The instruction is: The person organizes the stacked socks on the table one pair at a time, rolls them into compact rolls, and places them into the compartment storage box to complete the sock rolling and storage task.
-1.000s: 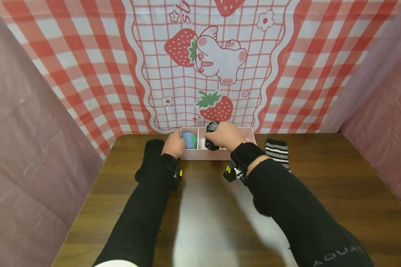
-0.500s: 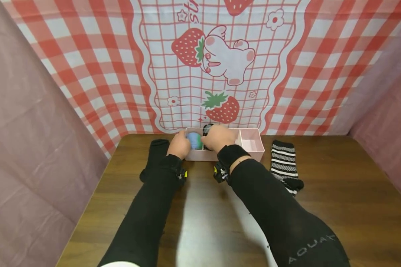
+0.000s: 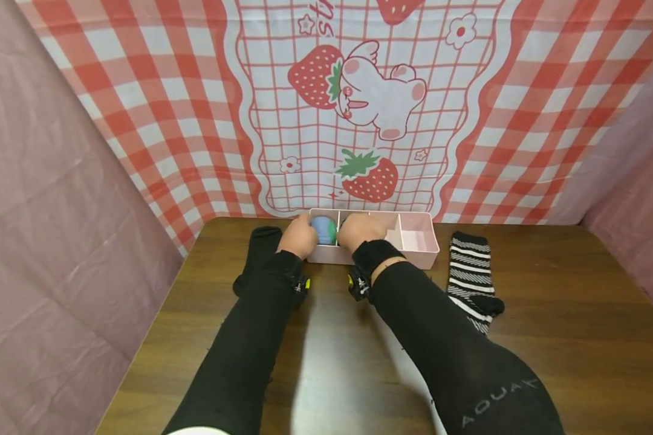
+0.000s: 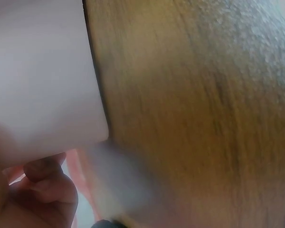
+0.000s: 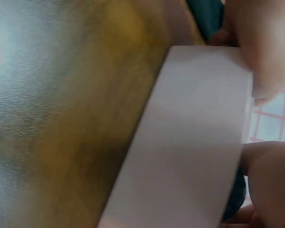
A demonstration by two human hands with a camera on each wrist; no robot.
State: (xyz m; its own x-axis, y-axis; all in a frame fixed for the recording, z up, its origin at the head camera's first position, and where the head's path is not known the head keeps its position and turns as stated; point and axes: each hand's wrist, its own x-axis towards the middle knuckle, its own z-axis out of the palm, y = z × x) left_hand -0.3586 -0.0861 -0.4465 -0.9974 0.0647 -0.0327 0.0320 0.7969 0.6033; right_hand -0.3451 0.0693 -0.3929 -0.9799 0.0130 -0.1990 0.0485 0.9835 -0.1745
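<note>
A long pink box [image 3: 326, 256], divided into several compartments, stands at the table's far side. My left hand [image 3: 298, 236] grips its left end, with curled fingers beside the wall in the left wrist view. A blue and green rolled sock [image 3: 323, 231] fills the leftmost compartment. My right hand [image 3: 361, 232] reaches down into the second compartment and holds a dark rolled sock [image 5: 236, 197]. In the head view the hand covers most of that roll; the right wrist view shows part of it beyond the box wall.
A black sock [image 3: 254, 257] lies flat left of the box, partly behind the left forearm. To the right, a black and white striped sock [image 3: 470, 266] lies on the wooden table [image 3: 555, 314]. A red checked cloth [image 3: 196, 121] hangs directly behind the box.
My right hand has carried the dark rolled sock left and down into the second compartment, uncovering the compartments to the right. My left hand keeps its grip on the box. The head view has shifted slightly.
</note>
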